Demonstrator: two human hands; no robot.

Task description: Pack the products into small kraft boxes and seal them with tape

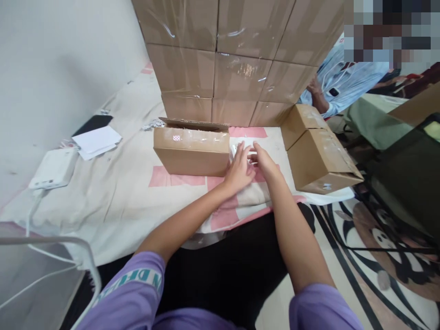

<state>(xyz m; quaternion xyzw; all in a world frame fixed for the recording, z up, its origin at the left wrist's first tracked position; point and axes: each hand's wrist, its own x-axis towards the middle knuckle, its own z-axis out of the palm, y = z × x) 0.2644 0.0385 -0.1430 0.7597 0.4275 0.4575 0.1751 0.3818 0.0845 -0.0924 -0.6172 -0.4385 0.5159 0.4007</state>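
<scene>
Left hand [240, 168] perhaps touches edge of carton [192, 159], right hand [264, 160] clear

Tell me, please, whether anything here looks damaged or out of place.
The cardboard box beside the left hand has its top flap slightly raised, leaving a gap; crumpled scraps beyond its left corner look like stray litter.

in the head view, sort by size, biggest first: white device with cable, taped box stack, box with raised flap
1. Taped box stack
2. Box with raised flap
3. White device with cable
</scene>
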